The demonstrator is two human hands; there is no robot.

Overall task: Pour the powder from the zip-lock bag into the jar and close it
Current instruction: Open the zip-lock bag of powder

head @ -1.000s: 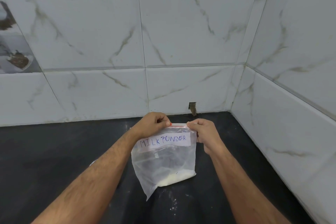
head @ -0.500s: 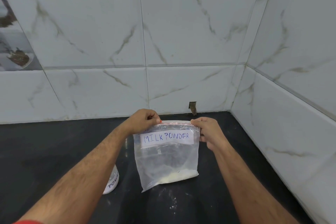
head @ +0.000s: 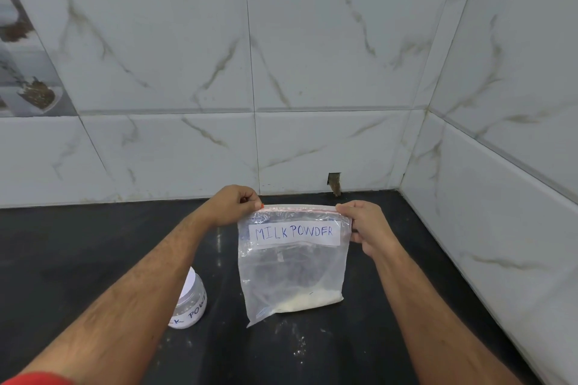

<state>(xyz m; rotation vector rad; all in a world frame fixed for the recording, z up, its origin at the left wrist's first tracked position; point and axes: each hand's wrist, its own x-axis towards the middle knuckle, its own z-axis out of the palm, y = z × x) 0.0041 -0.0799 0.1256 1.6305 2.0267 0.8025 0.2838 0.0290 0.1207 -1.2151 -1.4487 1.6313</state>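
Since a second ago the hands have spread apart along the zip-lock bag (head: 292,262) top, and the jar (head: 191,302) is now exposed beside the left forearm. Left hand (head: 233,206) pinches the orange slider at the bag's top left corner, fingers curled closed. Right hand (head: 364,225) grips the top right corner, fingers wrapped tight. Bag: clear crinkled plastic, upright, white label reading MILK POWDER, a little white powder (head: 308,302) in the bottom. Its lower edge touches the black countertop (head: 359,337). Jar: clear, round, labelled, standing left of the bag.
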